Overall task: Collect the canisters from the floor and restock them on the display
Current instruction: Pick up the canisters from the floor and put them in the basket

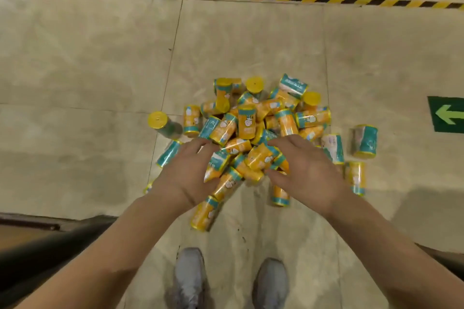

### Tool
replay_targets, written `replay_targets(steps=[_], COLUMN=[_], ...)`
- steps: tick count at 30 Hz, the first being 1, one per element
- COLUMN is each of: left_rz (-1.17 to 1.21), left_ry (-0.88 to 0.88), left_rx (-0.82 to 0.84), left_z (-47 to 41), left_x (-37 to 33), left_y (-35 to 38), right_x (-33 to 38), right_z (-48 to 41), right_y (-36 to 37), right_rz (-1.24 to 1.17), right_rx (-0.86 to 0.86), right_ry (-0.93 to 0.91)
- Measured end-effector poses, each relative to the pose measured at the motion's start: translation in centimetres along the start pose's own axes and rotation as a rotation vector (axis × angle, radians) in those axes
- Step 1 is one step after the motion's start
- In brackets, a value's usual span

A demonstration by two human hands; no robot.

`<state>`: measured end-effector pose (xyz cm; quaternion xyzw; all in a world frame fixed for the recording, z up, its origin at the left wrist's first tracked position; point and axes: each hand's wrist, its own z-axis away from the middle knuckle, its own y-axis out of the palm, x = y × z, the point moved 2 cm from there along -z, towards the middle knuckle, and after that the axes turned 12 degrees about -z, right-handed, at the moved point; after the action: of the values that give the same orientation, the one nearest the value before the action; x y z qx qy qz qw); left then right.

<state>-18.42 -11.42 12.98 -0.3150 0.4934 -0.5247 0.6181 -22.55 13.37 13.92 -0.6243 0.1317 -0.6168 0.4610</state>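
On the smooth, pale tiled floor (pixel 82 57), with open room to the left, a lone canister (pixel 160 123) stands upright, round yellow lid on top. The left hand (pixel 185 173) curls its fingers (pixel 198 145) and thumb round glossy orange-and-teal canisters (pixel 247 120) at the near edge of the heap. The right hand (pixel 306 170) cups the same cluster from the other side. Label writing is too blurred to read. Further right lie strays, then a green arrow sign (pixel 447 114) pointing left.
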Motion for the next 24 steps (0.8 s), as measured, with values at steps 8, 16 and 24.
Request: replay_targets(steps=[8, 16, 24], left_rz=[-0.174, -0.460, -0.474], left_ry=[0.084, 0.115, 0.177], left_rx=[0.132, 0.244, 0.105], left_z=[-8.0, -13.9, -16.3], left_x=[5.2, 8.5, 10.1], left_y=[14.3, 22.7, 26.0], right_x=[-8.9, -15.1, -17.6], right_z=[-5.2, -7.5, -8.7], right_y=[12.6, 18.8, 20.0], right_rz=[0.025, 0.074, 0.024], right_rx=[0.108, 0.188, 0.137], right_ry=[0.087, 0.197, 0.206])
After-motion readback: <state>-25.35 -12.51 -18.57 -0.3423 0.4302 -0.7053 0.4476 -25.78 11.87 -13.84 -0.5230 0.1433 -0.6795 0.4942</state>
